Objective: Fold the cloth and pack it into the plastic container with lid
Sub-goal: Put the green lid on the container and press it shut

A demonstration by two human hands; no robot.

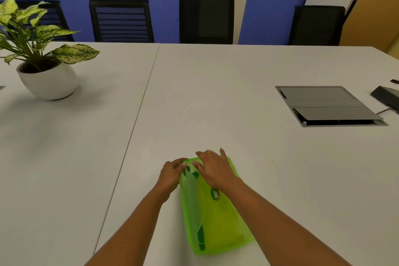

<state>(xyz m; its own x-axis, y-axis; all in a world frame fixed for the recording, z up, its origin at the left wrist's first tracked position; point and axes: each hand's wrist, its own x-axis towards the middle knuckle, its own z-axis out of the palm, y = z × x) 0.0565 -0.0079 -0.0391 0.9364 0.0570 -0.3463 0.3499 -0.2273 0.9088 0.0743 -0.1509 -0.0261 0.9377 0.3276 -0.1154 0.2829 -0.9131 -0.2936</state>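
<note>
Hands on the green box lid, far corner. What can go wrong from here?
The left hand pinches only the far-left corner of the lid on the translucent green plastic container; the other corners may not seat.
Cloth seen through the lid lies along the left rim and might get trapped.
Flat right hand could slide the container on the smooth white table.

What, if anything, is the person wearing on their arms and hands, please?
Both forearms are bare, with no sleeves, gloves or wristwatch in view. The right hand wears a thin gold-coloured ring on one finger. The left hand shows no jewellery.
</note>
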